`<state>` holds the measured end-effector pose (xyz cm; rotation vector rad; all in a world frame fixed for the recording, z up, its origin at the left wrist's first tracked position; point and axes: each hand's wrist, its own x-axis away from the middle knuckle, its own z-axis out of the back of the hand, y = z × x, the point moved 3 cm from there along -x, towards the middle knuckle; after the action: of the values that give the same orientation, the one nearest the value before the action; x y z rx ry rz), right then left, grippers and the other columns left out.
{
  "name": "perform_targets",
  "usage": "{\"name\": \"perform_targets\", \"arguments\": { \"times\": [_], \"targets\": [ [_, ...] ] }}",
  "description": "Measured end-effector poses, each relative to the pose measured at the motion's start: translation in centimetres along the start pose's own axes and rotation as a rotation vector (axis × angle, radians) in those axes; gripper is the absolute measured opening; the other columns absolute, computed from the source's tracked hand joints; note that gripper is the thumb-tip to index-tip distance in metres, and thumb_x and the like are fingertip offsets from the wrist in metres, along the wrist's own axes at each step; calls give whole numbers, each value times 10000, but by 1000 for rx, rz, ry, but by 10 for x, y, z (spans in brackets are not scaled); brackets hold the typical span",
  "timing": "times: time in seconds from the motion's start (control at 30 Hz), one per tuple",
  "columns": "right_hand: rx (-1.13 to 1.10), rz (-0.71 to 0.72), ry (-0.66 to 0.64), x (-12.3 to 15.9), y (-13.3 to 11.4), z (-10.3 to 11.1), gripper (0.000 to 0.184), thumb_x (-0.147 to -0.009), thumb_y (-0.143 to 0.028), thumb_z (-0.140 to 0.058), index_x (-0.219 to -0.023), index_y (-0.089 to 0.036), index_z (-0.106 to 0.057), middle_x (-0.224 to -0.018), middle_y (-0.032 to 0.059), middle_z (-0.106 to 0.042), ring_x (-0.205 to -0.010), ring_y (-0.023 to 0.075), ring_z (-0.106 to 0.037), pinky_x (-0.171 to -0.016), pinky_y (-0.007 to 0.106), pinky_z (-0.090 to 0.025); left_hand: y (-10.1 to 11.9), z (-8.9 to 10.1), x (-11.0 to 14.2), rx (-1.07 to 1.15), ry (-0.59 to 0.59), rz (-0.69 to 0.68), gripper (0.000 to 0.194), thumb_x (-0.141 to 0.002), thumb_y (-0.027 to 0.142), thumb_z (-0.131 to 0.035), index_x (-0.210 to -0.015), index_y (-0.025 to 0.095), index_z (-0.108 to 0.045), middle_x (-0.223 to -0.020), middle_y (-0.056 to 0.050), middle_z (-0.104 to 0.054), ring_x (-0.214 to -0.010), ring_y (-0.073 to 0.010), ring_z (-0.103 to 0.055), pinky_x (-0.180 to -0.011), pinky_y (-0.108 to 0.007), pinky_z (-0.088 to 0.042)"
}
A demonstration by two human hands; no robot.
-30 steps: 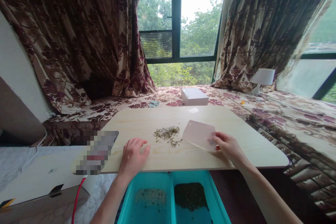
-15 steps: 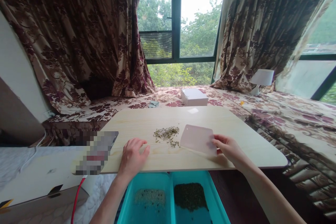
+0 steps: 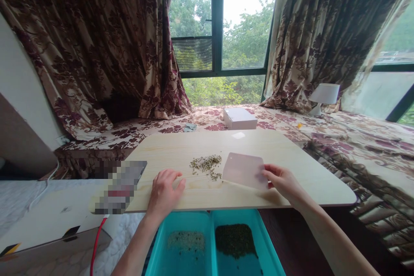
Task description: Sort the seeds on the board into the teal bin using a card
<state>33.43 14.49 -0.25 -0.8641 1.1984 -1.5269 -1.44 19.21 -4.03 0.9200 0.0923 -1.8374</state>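
Note:
A translucent pale plastic scraper [image 3: 243,170] is pinched by its right edge between the thumb and fingers of my right hand [image 3: 280,181]. Its left edge stands beside a loose patch of small green beans [image 3: 207,165], with paler grains among them. My left hand [image 3: 166,189] rests on the light wood tabletop [image 3: 181,144] left of the beans, thumb apart from the other fingers, holding nothing. Below the table's near edge is a turquoise divided bin [image 3: 211,246]. Its left compartment has pale grains [image 3: 186,241] with dark specks; a dark green heap [image 3: 235,240] fills part of the right one.
A pixelated phone-like device [image 3: 121,187] with a red cable [image 3: 94,246] lies at the table's left edge. On the patterned window ledge stand a white box [image 3: 239,119] and a small lamp [image 3: 325,95]. Another box [image 3: 42,224] sits at lower left.

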Motion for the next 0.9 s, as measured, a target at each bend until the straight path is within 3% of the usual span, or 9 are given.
{"name": "perform_targets", "arguments": {
  "times": [0.9],
  "targets": [
    [-21, 57, 4, -9, -5, -10, 315, -599, -390, -579, -770, -152, -696, -703, 80, -707, -544, 161, -576, -431, 255, -436, 1, -2, 1, 1, 25, -12, 152, -826, 323, -520, -837, 213, -625, -873, -43, -655, -918, -233, -572, -849, -389, -438]
  ]
}}
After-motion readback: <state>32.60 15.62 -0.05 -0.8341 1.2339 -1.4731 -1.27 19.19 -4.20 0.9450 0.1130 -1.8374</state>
